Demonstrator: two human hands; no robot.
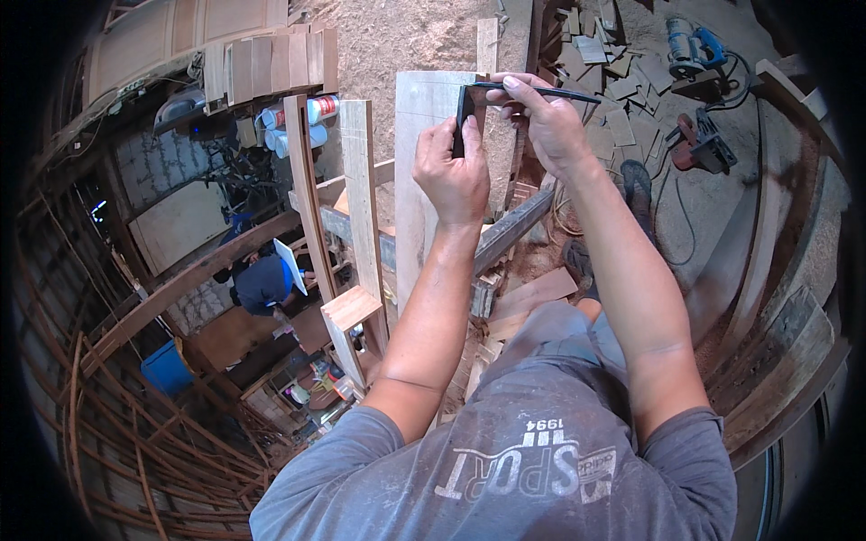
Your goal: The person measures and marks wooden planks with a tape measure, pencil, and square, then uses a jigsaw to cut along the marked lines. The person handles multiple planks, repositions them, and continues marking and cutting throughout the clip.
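A black L-shaped square (465,110) is at the upper middle of the frame, its corner over the right edge of a wide pale plank (415,198). Its short leg points down the frame, roughly along the plank's long axis; its long leg runs rightward, across that axis and past the edge.

The left hand (456,176) is clamped on the short leg, thumb to the right, and is the nearer one to the plank's face. The right hand (552,131) pinches the long leg near the corner between thumb and fingers; whether its curled fingers hold anything else cannot be told.

Left of the plank stands a narrow board (361,180); a dark beam (514,227) slants below the hands. Wood offcuts (622,83), a blue power tool (693,50) and a red-and-black power saw (702,142) fill the upper right. A bent-over co-worker (262,286) is at lower left, near a blue bin (168,368).
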